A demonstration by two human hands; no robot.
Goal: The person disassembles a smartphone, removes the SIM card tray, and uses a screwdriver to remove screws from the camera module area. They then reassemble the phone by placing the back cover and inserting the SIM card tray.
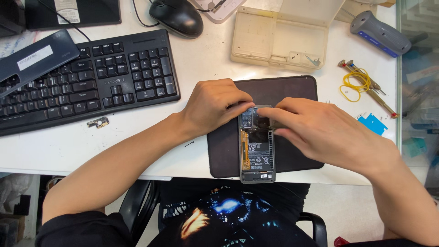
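Opened phone (257,153) lies on the mat (224,155) at the desk's near edge, left hand (212,105) and right hand (315,130) meeting over its top end. Keyboard (87,82) left of mat, mouse (176,17) behind keyboard. Plastic case (279,39) behind mat, screwdrivers (366,84) to its right.

Bare forearms, left hand (212,106) and right hand (320,130) ungloved, no rings or watch, short black sleeves, black T-shirt (bright blue-and-orange graphic print)

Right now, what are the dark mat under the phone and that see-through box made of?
The mat looks like soft rubber or silicone: dark, matte, rounded corners, no shine. The box looks like hard, cloudy, yellowed plastic, since its compartments show through. Both hands, left hand and right hand, press on the opened phone.
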